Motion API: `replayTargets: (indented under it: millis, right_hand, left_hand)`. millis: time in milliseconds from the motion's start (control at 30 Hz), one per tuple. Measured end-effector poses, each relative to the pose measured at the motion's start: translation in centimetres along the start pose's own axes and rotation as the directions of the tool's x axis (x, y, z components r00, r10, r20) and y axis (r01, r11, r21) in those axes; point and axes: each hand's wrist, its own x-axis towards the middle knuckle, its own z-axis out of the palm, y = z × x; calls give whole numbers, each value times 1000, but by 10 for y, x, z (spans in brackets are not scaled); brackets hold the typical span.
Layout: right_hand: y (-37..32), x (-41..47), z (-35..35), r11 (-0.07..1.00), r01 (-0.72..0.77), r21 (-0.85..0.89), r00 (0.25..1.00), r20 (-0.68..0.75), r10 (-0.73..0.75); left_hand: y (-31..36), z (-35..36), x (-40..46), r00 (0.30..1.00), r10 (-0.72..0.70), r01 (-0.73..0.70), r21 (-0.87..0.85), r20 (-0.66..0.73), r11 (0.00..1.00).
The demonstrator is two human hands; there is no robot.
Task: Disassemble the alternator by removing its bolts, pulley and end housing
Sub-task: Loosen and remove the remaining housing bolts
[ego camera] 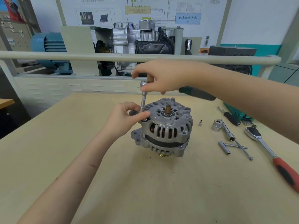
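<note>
The ribbed silver aluminium alternator (163, 126) stands pulley-down at the centre of the pale wooden worktop (145, 191). The right hand (161, 76) grips the steel ratchet driver (143, 97); the left hand (124, 118) pinches its socket end over a through-bolt. Recommendation: keep the extension vertical and fully seated, turning steadily.

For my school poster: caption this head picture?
Both hands steady a wrench on the alternator.
</note>
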Motion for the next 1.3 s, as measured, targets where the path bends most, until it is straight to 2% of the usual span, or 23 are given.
replayTargets:
  millis: [167, 400, 700, 800, 1000, 1067, 1200, 1300]
  right_hand:
    - [2, -2, -3, 1000, -7, 17, 1000, 9, 7]
    - [3, 0, 3, 1000, 24, 6, 1000, 1, -24]
    - [3, -1, 4, 999, 36, -10, 999, 27, -35]
    - [4, -5, 3, 999, 28, 30, 997, 65, -30]
    - [11, -1, 5, 992, -88, -87, 990, 101, 97]
    - [13, 2, 5, 994, -85, -69, 990, 109, 92]
    - [10, 1, 0, 999, 25, -46, 993, 114, -19]
    - [10, 1, 0, 995, 69, -78, 990, 130, -58]
  left_hand:
    - [-1, -8, -1, 979, 30, -20, -48, 201, 999]
    - [-2, -11, 0, 969, 17, 6, -91, 247, 996]
    - [-2, -10, 1, 979, 0, 10, -51, 203, 999]
    - [-3, -7, 1, 990, 25, -22, -25, 137, 999]
    - [1, 4, -1, 999, 53, -54, -48, -11, 997]
    - [1, 2, 0, 999, 47, -47, -30, 4, 998]
    - [2, -6, 1, 984, 38, -27, -65, 172, 998]
    - [3, -4, 1, 989, 38, -23, -110, 143, 994]
